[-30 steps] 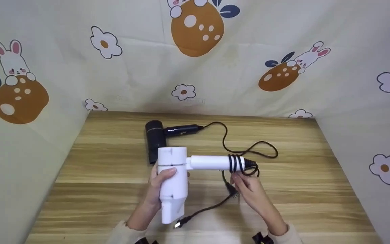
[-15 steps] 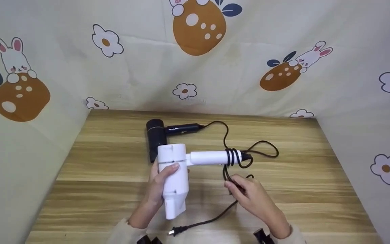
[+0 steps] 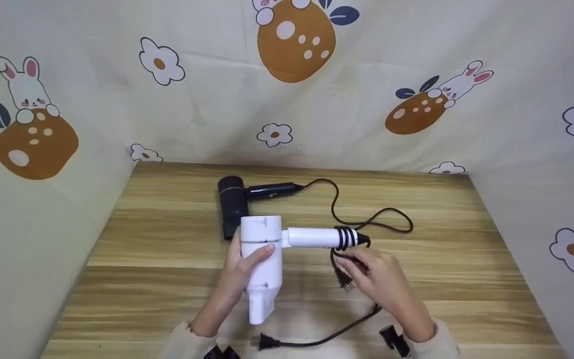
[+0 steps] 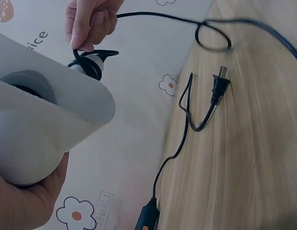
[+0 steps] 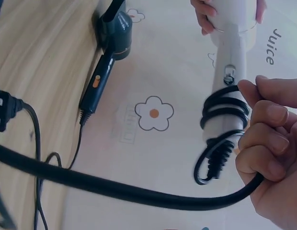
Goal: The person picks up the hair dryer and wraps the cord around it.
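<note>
Right hand (image 3: 384, 274): fingers curled on the cord (image 5: 124, 190), fingertips pinching it just beside the coils (image 3: 345, 238) at the handle's free end; a length runs out below the fist. I take the pinch as keeping those coils snug.

Left hand (image 3: 237, 269): grasping the white dryer (image 3: 266, 271) round its body, thumb on top, handle (image 3: 312, 237) reaching across to the right fingers. My reading: held raised like this so the cord can pass freely around the handle.

Nearer the person than both hands, the loose plug (image 3: 268, 342); whether it touches the table (image 3: 446, 229) I can't tell.

Beyond the left fingers, the black dryer (image 3: 232, 199) lies on the table, its plug just below the right fingertips, presumably set aside for room.
</note>
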`<state>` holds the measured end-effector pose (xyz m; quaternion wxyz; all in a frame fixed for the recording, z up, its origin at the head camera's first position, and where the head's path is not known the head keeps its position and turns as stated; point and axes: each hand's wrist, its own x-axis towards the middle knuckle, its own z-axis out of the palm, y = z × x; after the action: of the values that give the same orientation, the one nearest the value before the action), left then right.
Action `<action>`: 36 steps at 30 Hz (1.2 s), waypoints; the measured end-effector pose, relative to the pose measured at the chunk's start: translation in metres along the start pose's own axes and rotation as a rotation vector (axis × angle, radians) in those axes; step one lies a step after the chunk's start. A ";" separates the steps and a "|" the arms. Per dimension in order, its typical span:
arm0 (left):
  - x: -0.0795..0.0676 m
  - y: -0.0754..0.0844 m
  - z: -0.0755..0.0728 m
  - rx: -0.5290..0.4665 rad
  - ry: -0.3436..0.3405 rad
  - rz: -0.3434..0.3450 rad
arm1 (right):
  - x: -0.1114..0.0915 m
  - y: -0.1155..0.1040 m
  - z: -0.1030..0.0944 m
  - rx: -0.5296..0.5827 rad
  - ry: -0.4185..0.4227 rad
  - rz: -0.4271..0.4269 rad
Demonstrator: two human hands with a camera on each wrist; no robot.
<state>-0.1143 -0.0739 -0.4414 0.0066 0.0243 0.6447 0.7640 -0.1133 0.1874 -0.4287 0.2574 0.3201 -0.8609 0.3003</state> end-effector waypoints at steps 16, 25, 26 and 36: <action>-0.001 0.005 -0.001 0.044 -0.118 -0.033 | 0.022 0.019 -0.023 -0.098 -0.014 -0.030; -0.003 0.004 -0.005 -0.004 -0.230 -0.020 | 0.025 0.036 -0.024 0.328 -0.075 0.143; -0.003 0.004 -0.006 -0.001 -0.256 -0.017 | 0.025 0.039 -0.022 0.370 -0.067 0.149; -0.006 0.002 -0.010 -0.167 -0.289 -0.070 | 0.015 0.050 -0.007 0.559 -0.076 0.384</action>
<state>-0.1084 -0.0847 -0.4416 0.1280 0.1109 0.5716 0.8029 -0.1565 0.2169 -0.4316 0.0661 0.2214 -0.7987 0.5557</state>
